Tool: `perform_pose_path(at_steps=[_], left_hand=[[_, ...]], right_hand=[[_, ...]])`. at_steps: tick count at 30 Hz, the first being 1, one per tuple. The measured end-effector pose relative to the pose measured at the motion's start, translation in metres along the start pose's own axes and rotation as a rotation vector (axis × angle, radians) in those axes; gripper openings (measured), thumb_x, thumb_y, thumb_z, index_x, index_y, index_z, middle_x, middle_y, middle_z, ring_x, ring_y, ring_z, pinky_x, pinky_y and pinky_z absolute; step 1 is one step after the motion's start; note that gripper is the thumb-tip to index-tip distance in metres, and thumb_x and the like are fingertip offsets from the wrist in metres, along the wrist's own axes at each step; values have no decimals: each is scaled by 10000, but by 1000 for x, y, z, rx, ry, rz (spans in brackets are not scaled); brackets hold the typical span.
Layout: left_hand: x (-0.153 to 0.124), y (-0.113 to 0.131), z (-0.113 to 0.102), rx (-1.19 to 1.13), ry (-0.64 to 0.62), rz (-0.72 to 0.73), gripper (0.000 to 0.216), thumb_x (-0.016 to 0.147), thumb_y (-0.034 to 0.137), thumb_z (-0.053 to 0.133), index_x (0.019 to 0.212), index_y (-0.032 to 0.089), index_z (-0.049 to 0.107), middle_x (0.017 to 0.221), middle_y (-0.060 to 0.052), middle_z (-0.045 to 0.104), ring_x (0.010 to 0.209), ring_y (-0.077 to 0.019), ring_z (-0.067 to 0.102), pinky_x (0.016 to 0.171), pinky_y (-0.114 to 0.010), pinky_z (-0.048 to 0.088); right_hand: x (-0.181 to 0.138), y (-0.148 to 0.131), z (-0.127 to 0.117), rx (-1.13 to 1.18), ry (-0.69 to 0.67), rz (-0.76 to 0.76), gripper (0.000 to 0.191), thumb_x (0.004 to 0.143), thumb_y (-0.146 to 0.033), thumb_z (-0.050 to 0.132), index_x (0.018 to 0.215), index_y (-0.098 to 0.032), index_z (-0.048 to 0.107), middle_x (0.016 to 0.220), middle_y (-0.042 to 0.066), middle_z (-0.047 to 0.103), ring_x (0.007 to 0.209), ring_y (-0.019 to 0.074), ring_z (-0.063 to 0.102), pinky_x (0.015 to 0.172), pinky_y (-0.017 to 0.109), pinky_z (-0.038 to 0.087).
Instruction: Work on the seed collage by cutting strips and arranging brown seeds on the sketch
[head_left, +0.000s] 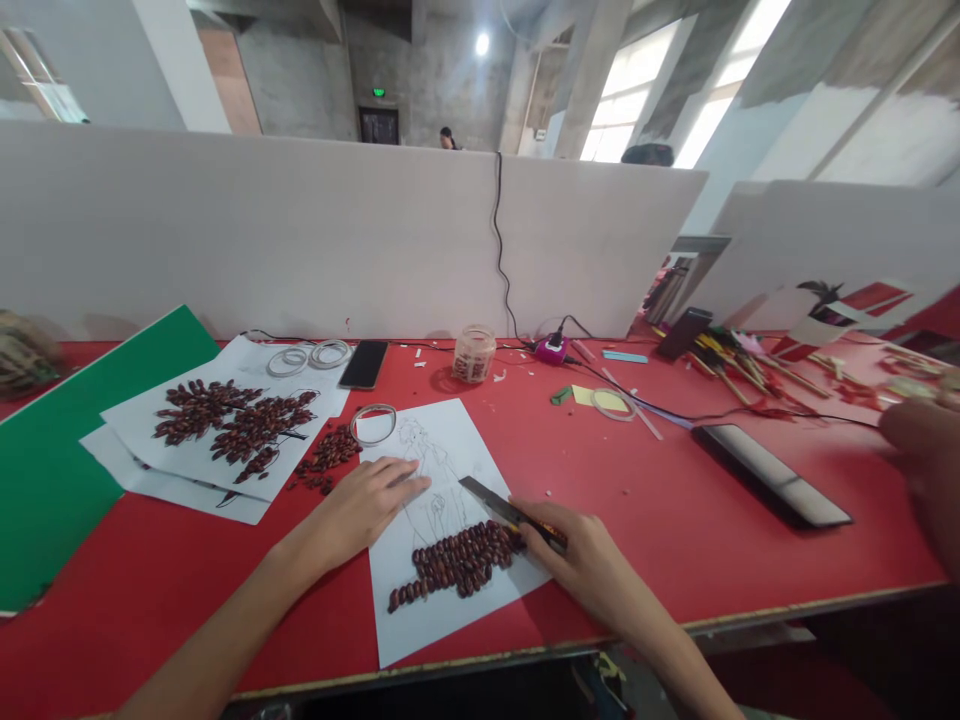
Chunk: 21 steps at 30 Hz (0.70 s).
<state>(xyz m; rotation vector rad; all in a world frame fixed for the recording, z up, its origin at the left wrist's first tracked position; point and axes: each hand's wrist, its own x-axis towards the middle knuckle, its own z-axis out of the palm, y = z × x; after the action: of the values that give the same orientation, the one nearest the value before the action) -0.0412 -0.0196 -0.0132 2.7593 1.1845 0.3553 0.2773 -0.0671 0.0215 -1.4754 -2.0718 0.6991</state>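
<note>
A white sheet with a pencil drawing (442, 450) lies on the red table before me. Dark red beans (461, 560) are set in close rows over its lower part. My left hand (377, 500) rests with fingers stretched out on the sheet's left edge, holding nothing. In my right hand (577, 545) is a utility knife (510, 512), its blade pointing up and left over the drawing, just above the bean rows. Loose beans (330, 455) lie in a pile beyond my left hand, next to a roll of clear tape (373, 425).
At left, papers bearing a bean picture (240, 420) overlap a green board (67, 450). A phone (364, 365), a jar (474, 355) and a purple socket (553, 348) stand toward the partition (300, 230). Rightward lie a dark-framed tablet-like object (772, 475) and another person's blurred hand (926, 440).
</note>
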Motion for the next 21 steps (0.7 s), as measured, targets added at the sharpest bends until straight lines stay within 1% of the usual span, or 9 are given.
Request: perform_pose_path(at_steps=[3, 6, 8, 14, 16, 18, 21], left_hand=[[1, 0, 0, 37, 6, 23, 487, 1000, 70, 446, 1416, 304, 545, 1408, -73, 573, 1277, -251, 512, 1063, -426, 459], [3, -1, -1, 24, 21, 40, 463, 1007, 83, 452, 1404, 300, 550, 1390, -71, 576, 1257, -244, 512, 1058, -404, 456], [3, -2, -2, 9, 15, 41, 453, 1006, 86, 459, 1393, 300, 555, 1383, -62, 576, 1254, -241, 507, 1059, -394, 452], [10, 0, -11, 10, -46, 19, 442, 960, 58, 465, 1326, 282, 571, 1331, -60, 575, 1210, -247, 530, 1026, -400, 455], [19, 2, -15, 34, -66, 20, 415, 925, 60, 481, 1277, 252, 588, 1291, -71, 585, 1165, -255, 550, 996, -400, 463], [33, 3, -19, 38, -84, 11, 333, 927, 89, 472, 1200, 216, 613, 1212, -84, 616, 1102, -255, 576, 951, -388, 470], [64, 1, -22, -89, -134, -7, 230, 986, 186, 421, 1033, 194, 646, 1058, -71, 659, 967, -220, 620, 846, -332, 475]], right_hand=[[2, -2, -4, 24, -51, -16, 405, 966, -357, 480, 1246, -216, 736, 1072, 106, 783, 876, 252, 734, 755, 336, 553], [3, -1, -8, 56, -117, -29, 408, 985, -353, 475, 1304, -234, 702, 1089, 98, 774, 910, 240, 720, 786, 336, 546], [4, 0, -10, 66, -142, -33, 399, 996, -351, 471, 1303, -241, 699, 1087, 95, 771, 920, 234, 714, 786, 330, 540], [2, 2, -11, 75, -150, -51, 378, 1012, -358, 474, 1304, -258, 692, 1037, 77, 773, 881, 218, 704, 781, 322, 532], [2, 2, -11, 72, -149, -53, 377, 1013, -361, 473, 1301, -261, 695, 1029, 73, 776, 867, 216, 705, 764, 314, 534], [3, 3, -11, 59, -139, -55, 380, 1004, -362, 484, 1299, -257, 699, 1040, 75, 778, 871, 220, 710, 758, 312, 538], [6, 5, -13, 30, -126, -57, 386, 981, -344, 501, 1292, -246, 708, 1030, 84, 778, 855, 221, 713, 744, 312, 540]])
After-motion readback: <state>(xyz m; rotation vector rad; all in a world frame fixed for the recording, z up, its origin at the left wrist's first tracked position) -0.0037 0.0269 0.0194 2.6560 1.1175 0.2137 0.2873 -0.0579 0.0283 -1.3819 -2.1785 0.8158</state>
